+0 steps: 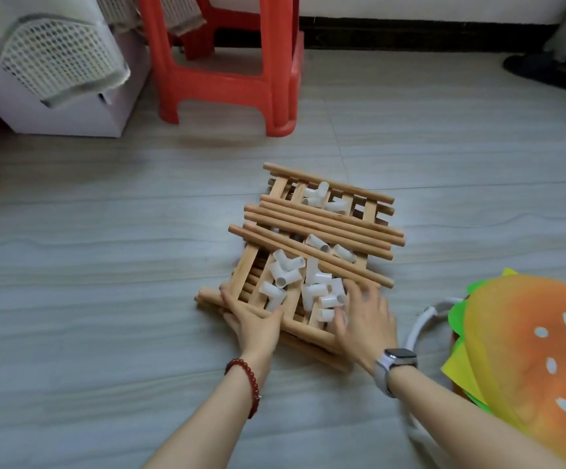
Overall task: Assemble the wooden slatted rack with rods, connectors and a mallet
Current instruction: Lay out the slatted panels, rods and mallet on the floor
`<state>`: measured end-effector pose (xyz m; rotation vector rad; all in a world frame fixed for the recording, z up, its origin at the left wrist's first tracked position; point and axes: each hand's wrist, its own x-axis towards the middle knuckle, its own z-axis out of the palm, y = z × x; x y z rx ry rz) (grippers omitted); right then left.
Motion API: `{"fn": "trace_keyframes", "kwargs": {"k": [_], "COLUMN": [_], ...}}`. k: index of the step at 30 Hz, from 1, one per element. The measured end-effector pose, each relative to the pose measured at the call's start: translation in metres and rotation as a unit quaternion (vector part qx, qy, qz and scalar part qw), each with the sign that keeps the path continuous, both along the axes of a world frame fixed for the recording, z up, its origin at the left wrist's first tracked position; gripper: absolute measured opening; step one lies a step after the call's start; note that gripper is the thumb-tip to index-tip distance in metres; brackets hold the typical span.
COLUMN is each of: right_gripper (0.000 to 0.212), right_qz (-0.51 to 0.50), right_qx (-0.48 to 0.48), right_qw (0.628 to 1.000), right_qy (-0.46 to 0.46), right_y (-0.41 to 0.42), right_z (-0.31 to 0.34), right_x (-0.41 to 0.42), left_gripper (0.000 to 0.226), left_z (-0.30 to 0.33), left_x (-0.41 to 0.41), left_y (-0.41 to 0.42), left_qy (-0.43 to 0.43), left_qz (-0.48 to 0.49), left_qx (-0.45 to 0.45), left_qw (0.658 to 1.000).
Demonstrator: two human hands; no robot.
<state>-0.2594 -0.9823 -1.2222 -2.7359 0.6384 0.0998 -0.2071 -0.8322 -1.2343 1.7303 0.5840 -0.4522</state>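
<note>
1. The floor [105, 299] carries everything, and the kit sits as one heap a little right of centre, just in front of the person, probably so all parts stay within reach.
2. The slatted panels [291, 313] lie flat and stacked, acting as a makeshift tray (no real box is in view); their gaps and side rails keep small parts from rolling off.
3. The rods [322, 225] lie crosswise over the middle of the stack, more or less parallel, and another few rest at the near left corner under the panels' edge. Laid flat, they pin the heap together.
4. The white connectors [288, 270] sit loose in two clusters on the slats, a few beyond the rods and most on the near side.
5. The left hand [252, 321] grips the near left corner, thumb curled over the front rail, seemingly to steady or shift the stack.
6. The right hand [364, 318] lies spread and relaxed on the near right corner, fingertips among the connectors, gripping nothing I can make out (it is motion-blurred).
7. No mallet shows; assembly has not visibly begun.
</note>
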Motion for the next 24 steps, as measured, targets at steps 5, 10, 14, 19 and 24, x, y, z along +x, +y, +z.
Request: {"fn": "trace_keyframes", "kwargs": {"k": [5, 10, 14, 19, 24], "right_gripper": [0.059, 0.075, 0.082, 0.063, 0.067], "right_qz": [-0.134, -0.142, -0.094, 0.069, 0.076], "right_qx": [0.247, 0.302, 0.347, 0.070, 0.086], "right_qw": [0.952, 0.932, 0.917, 0.973, 0.956], "right_qy": [0.122, 0.141, 0.174, 0.209, 0.270], "right_y": [-0.001, 0.023, 0.042, 0.016, 0.005], "right_z": [-0.020, -0.017, -0.016, -0.007, -0.016], "right_x": [0.007, 0.021, 0.025, 0.018, 0.020], "left_gripper": [0.101, 0.097, 0.076, 0.058, 0.053], "left_z": [-0.002, -0.008, -0.003, -0.012, -0.011], "left_x": [-0.012, 0.031, 0.063, 0.042, 0.049], "left_y": [-0.019, 0.006, 0.000, -0.011, -0.006], "left_qy": [-0.008, -0.114, -0.132, -0.172, -0.116], "left_qz": [-0.071, -0.142, -0.216, -0.352, -0.376], "left_qx": [0.021, 0.044, 0.128, 0.180, 0.189], "left_qw": [0.997, 0.982, 0.959, 0.903, 0.900]}}
